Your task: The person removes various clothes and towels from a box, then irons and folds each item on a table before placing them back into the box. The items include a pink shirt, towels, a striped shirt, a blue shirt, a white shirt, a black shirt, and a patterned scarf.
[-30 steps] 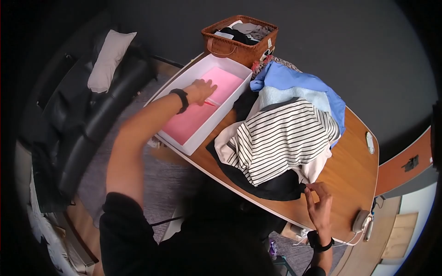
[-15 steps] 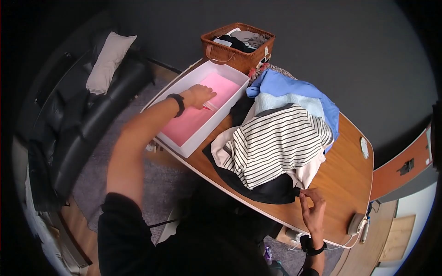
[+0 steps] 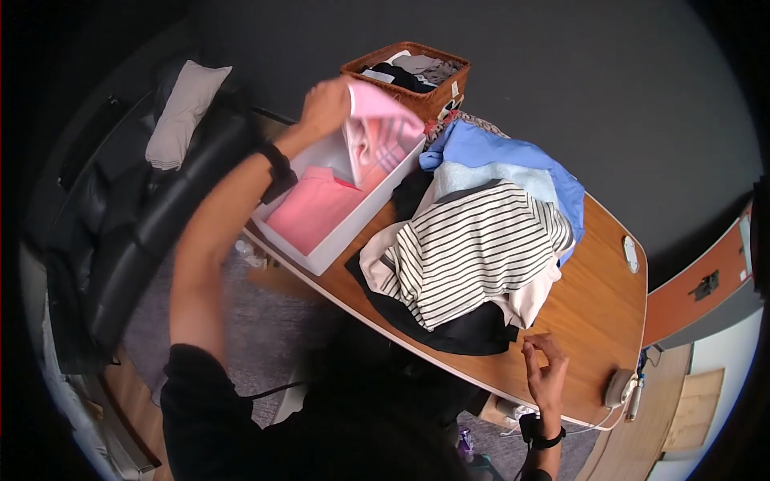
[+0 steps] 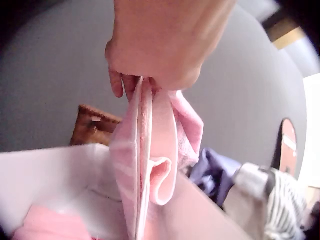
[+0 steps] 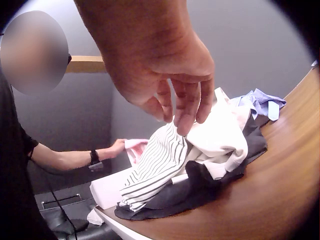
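Note:
Above the white box (image 3: 327, 255), my left hand (image 3: 325, 108) grips a folded pink cloth (image 3: 383, 112) by its upper edge. In the left wrist view the cloth (image 4: 150, 145) hangs in folds beneath the left hand (image 4: 160, 50). A second folded pink cloth (image 3: 314, 210) lies inside the box's near part. My right hand (image 3: 548, 373) hovers beside the near edge of a clothes pile, with a striped shirt (image 3: 481, 248) on top and a black garment (image 3: 473, 333) below. In the right wrist view the right hand's fingers (image 5: 186, 107) are loosely bent and hold nothing.
Behind the box stands a brown woven basket (image 3: 437, 100) with clothes in it. Blue cloth (image 3: 513, 148) lies at the pile's back. A white device (image 3: 630, 253) and a round grey object (image 3: 619, 388) sit at the table's right. A sofa (image 3: 140, 240) with a pillow is at left.
My left hand has risen out of the box with a pink cloth, uncovering part of the box's inside. My right hand has come away from the black garment's edge.

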### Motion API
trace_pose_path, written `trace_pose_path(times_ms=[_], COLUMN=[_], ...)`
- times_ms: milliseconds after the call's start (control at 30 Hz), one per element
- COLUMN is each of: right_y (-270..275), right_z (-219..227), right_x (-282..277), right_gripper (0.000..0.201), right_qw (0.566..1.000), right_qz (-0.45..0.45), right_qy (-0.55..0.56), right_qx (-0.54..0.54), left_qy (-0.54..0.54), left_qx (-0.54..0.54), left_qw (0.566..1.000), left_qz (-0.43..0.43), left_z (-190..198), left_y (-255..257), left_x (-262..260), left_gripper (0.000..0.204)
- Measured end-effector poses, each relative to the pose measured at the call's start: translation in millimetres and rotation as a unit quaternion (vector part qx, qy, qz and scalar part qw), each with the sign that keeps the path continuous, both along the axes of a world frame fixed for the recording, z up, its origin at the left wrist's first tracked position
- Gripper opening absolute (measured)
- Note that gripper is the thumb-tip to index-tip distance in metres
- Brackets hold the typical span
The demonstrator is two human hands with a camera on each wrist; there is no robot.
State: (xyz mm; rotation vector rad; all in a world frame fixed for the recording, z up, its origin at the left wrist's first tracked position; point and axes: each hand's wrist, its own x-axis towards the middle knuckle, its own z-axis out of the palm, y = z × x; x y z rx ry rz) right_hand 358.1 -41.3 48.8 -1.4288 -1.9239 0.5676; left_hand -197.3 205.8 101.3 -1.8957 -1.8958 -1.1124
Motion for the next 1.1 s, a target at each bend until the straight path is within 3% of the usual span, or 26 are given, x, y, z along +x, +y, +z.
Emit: trace_pose_path(times_ms=[133,267,367,500,600,667,733,767,833,900,967,1000,1033,1067,1100], right_y=[3,4,5,-1,-6,-8,-10,-10,-13,-15,-18,-18,-18,-19,-20], right_z=[-7,-2,0,-1,-2,-8,-5,-9,-13,-15,-15,-14,-14,-13,-13], right_x=[4,-3,-5,-4,3,12,15,19,22,23,21,22,23,22,23], right_gripper=[0.009,0.01,0.011,0.012,0.012,0.012,0.011,0.011,0.011,0.011,0.011,0.011,0.011,0.012,0.012], right_qw=[0.999,1.0,0.999,0.998,0.999,0.999,0.998,0.998,0.998,0.997,0.997,0.997,0.997,0.997,0.997], right_qz=[-0.01,0.003,0.015,-0.008,-0.011,-0.005,-0.014,-0.008,-0.014,-0.018,-0.019,-0.018,-0.017,-0.017,-0.016], right_qy=[0.019,0.025,0.03,0.054,0.046,0.043,0.059,0.058,0.066,0.07,0.075,0.076,0.075,0.074,0.072], right_qx=[-0.026,-0.011,0.008,-0.008,-0.01,0.01,-0.003,0.013,0.014,0.011,-0.001,-0.007,-0.009,-0.012,-0.015], left_qy=[-0.075,-0.049,-0.042,-0.13,-0.123,-0.137,-0.222,-0.216,-0.093,0.032,0.249,0.396,0.462,0.511,0.479], left_qx=[0.118,0.219,0.208,0.101,0.183,0.22,0.26,0.319,0.336,0.343,0.26,0.174,0.085,-0.021,-0.261], left_qw=[0.99,0.97,0.969,0.959,0.93,0.929,0.878,0.864,0.868,0.882,0.89,0.859,0.785,0.768,0.758], left_qz=[-0.033,-0.092,-0.129,-0.232,-0.293,-0.263,-0.336,-0.325,-0.354,-0.322,-0.28,-0.275,-0.404,-0.385,-0.358], left_z=[77,136,160,174,208,231,249,251,239,213,160,135,110,81,75], left_y=[-19,-35,-47,-59,-75,-89,-88,-91,-106,-85,-61,-69,-67,-81,-103], left_x=[15,49,85,128,162,176,181,192,211,210,213,223,221,216,223], left_gripper=[0.029,0.029,0.026,0.024,0.012,0.025,0.027,0.026,0.027,0.025,0.023,0.023,0.021,0.029,0.039])
